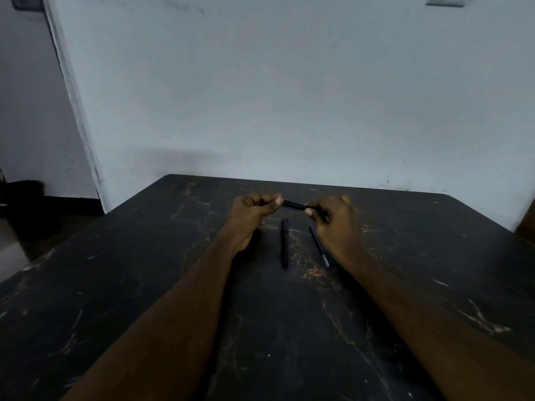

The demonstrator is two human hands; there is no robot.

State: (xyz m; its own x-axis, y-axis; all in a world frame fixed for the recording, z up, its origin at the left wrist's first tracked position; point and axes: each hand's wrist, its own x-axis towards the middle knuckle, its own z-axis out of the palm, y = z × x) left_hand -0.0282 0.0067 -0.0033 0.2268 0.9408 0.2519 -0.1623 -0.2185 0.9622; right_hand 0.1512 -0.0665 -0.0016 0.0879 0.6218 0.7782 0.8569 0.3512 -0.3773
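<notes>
Both hands hold a black pen (293,205) level above the dark table. My left hand (254,217) pinches its left end with curled fingers. My right hand (335,224) grips its right end, which is hidden in the fingers. Below, a second black pen (285,243) lies on the table between the hands, pointing away from me. A thin pen refill (318,246) lies just to its right, partly under my right hand.
The black scratched table (144,285) runs up to a pale wall (289,96) at the back. A wall corner and dark floor with a dark object (23,192) are at the far left.
</notes>
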